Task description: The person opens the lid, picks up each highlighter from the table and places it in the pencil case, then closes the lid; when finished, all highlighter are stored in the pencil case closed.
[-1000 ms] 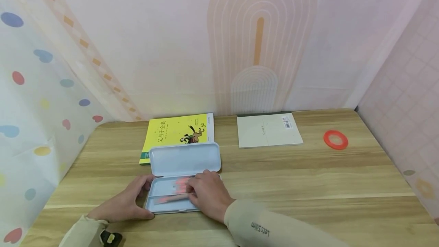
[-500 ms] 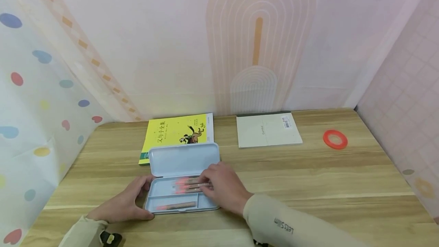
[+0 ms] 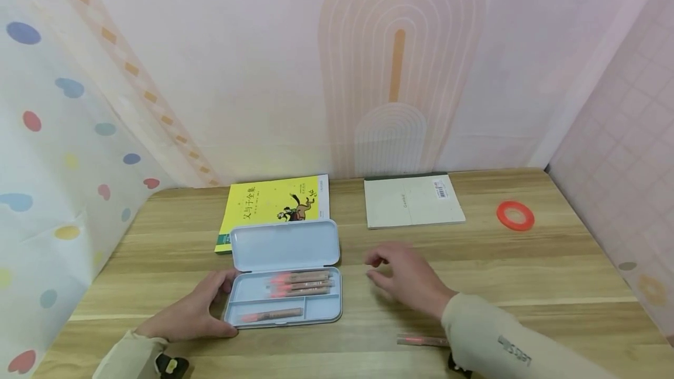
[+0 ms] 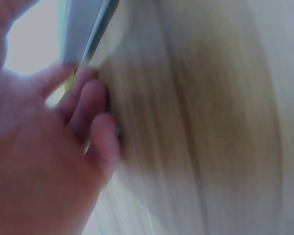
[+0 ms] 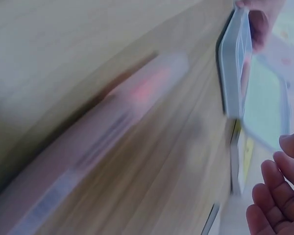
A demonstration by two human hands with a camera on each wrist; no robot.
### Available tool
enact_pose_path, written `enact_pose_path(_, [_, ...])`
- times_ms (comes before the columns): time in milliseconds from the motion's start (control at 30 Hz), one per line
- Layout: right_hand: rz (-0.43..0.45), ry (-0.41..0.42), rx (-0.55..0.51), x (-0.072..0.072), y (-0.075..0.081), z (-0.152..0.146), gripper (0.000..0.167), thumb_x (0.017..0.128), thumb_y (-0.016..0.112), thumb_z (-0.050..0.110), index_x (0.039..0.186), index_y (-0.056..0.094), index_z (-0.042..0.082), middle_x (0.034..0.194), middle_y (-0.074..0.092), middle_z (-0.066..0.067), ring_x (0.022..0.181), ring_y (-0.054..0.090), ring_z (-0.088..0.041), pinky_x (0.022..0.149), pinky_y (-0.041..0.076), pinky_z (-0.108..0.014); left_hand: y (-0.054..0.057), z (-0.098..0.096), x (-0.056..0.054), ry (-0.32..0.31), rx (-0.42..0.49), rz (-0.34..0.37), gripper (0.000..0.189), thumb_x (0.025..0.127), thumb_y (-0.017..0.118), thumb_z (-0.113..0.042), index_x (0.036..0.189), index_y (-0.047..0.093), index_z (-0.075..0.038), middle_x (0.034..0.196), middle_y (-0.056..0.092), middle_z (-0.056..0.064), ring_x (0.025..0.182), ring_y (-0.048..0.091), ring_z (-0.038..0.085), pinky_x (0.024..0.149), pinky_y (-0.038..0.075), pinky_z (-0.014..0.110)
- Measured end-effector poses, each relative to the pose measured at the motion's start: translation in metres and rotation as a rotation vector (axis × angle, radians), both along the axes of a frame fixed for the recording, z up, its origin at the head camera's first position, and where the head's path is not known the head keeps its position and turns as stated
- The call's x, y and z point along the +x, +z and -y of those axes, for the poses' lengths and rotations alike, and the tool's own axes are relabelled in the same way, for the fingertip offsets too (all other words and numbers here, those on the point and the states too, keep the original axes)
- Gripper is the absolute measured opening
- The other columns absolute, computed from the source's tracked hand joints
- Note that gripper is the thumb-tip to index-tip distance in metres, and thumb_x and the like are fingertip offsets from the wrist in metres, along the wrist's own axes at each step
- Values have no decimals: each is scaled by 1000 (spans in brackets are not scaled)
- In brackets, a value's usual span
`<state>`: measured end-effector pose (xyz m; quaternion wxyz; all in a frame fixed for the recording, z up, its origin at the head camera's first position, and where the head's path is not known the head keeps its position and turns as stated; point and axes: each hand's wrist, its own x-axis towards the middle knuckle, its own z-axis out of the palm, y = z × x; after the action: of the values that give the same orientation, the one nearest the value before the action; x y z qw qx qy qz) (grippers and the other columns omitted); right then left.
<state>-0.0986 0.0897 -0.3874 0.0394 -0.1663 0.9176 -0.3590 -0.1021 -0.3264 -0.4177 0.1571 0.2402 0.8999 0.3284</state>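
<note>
A pale blue pencil case (image 3: 323, 309) lies with its lid raised and tilted back. Its rear compartment holds several brown-barrelled pens (image 3: 308, 278) with reddish tips under clear caps; one similar pen (image 3: 279, 314) rests in the front left section. My left hand (image 3: 192, 309) grips the case's left end, thumb at the front corner and fingers at the back one. To the right of the case, my right hand (image 3: 413, 279) hovers with loosely bent fingers and nothing in them. Another pen (image 5: 112, 117) lies on the table under the right forearm, partly hidden by the sleeve in the head view.
Behind the case's lid lies a yellow book (image 3: 263, 197), partly covered by it. A pale notebook (image 3: 411, 203) is at the table's back middle, and a red ring-shaped roll of tape (image 3: 500, 215) sits farther right. Patterned cloth walls (image 3: 253, 75) border the wooden table (image 3: 526, 285).
My right hand has laid a pen in the rear compartment, let go of it and moved right, out of the case. The left hand has stayed on the case.
</note>
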Motion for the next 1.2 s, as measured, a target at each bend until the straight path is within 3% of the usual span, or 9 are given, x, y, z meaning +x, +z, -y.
enact_pose_path(267, [31, -100, 3, 15, 2, -56, 11, 89, 72, 16, 99, 71, 18, 99, 68, 7, 94, 59, -11, 87, 51, -38, 1, 0, -1, 14, -14, 24, 88, 74, 86, -33, 138, 35, -1, 119, 42, 8, 105, 36, 6, 87, 36, 19])
enact_pose_path(567, [15, -179, 68, 46, -9, -110, 10, 85, 76, 18, 92, 71, 21, 91, 66, 11, 86, 60, -4, 81, 54, -29, 5, 0, -1, 28, -58, 32, 91, 74, 85, -36, 140, 34, -2, 122, 42, 8, 108, 37, 8, 90, 36, 18])
enact_pose_path(767, [112, -149, 83, 66, -21, -128, 15, 84, 78, 25, 96, 70, 21, 94, 67, 11, 88, 61, -3, 78, 53, -26, 6, 0, -1, 33, -67, 47, 91, 74, 85, -37, 140, 34, -1, 122, 42, 9, 108, 38, 11, 90, 37, 18])
enact_pose_path(933, [205, -136, 161, 77, -31, -133, 19, 82, 78, 36, 96, 69, 28, 94, 64, 15, 88, 54, -1, 78, 50, -26, 6, 0, 0, 31, -51, 42, 91, 74, 85, -36, 140, 33, -1, 123, 42, 10, 108, 38, 9, 90, 38, 19])
enact_pose_path(1067, [115, -58, 180, 84, -42, -133, 18, 82, 78, 37, 95, 69, 29, 91, 61, 19, 82, 48, 3, 73, 46, -24, 7, -1, 0, 45, -71, 47, 92, 74, 85, -37, 141, 33, -1, 125, 41, 10, 110, 38, 15, 90, 37, 19])
enact_pose_path(1200, [-29, -1, 163, 87, -50, -131, 15, 81, 79, 33, 92, 69, 29, 88, 60, 23, 79, 44, 5, 69, 42, -24, 6, -2, 0, 44, -59, 56, 91, 74, 85, -35, 140, 34, -1, 125, 41, 10, 110, 38, 16, 90, 38, 20])
